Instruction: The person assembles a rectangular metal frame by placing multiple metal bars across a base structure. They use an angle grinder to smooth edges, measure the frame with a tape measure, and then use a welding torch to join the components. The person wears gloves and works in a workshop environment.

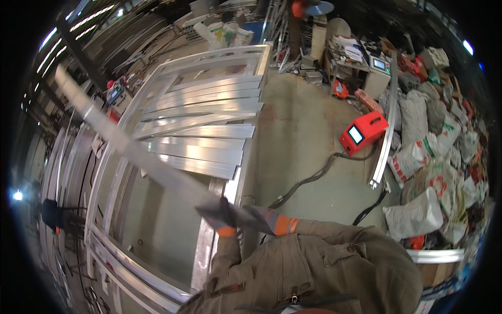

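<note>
Crossing above the left edge of the big metal frame point(201, 261), a long, blurry bar point(151, 163) hides bits of the shiny strips point(198, 152) on the frame's far half. By the frame's right edge, the left hand point(222, 215) and right hand point(267, 220) grip the bar's near end. A dark cable point(299, 185) snakes over the floor point(293, 131) to a red machine point(366, 133). Sacks point(418, 214) pile up farther right.

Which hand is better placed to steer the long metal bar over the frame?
Left, probably: the left hand is farther up the bar and closer to the frame than the right hand.
</note>
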A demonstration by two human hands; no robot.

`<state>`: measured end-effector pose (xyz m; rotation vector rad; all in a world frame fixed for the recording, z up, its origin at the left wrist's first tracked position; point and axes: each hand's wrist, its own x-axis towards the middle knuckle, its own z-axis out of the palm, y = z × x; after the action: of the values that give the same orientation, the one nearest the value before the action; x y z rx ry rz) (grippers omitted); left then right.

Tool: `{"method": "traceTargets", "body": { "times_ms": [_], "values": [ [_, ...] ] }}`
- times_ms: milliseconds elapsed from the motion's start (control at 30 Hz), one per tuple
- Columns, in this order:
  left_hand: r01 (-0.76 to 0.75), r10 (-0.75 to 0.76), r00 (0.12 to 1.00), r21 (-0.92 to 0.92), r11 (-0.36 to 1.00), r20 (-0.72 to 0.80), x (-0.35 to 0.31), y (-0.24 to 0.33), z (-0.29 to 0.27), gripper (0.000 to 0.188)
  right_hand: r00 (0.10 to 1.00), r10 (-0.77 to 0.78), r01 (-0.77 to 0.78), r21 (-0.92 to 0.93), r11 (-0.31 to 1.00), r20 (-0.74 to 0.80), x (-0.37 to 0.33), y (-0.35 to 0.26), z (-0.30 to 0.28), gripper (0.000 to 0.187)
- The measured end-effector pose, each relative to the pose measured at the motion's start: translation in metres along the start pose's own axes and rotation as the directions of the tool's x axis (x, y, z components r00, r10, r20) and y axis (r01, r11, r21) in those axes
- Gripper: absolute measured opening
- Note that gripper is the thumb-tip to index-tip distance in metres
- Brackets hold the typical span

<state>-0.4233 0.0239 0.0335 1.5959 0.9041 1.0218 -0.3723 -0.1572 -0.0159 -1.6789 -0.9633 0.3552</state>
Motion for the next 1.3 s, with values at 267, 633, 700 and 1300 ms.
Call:
{"method": "traceTargets", "body": {
  "times_ms": [267, 633, 700, 1300],
  "values": [
    [0.23, -0.004, 0.826, -0.33, 0.915, 0.564, -0.01, 0.103, 0.196, 0.045, 0.924, 0.209, -0.283, -0.208, 0.936, -0.32, 0.032, -0.001, -0.225, 0.033],
    [0.958, -0.048, 0.221, -0.207, 0.198, 0.974, 0.023, 0.061, 0.492, 0.104, 0.869, 0.389, -0.436, -0.103, 0.894, -0.306, 0.086, 0.146, -0.402, 0.033],
    [0.973, -0.01, 0.183, -0.18, 0.144, 0.983, 0.046, 0.057, 0.553, 0.099, 0.917, 0.264, -0.341, -0.243, 0.908, -0.299, 0.126, 0.178, -0.441, 0.031],
    [0.7, -0.396, 0.695, -0.438, 0.564, 0.601, 0.299, 0.094, 0.91, 0.046, 0.698, 0.687, -0.586, 0.712, 0.386, 0.202, 0.445, 0.404, -0.692, 0.058]
  ]
}}
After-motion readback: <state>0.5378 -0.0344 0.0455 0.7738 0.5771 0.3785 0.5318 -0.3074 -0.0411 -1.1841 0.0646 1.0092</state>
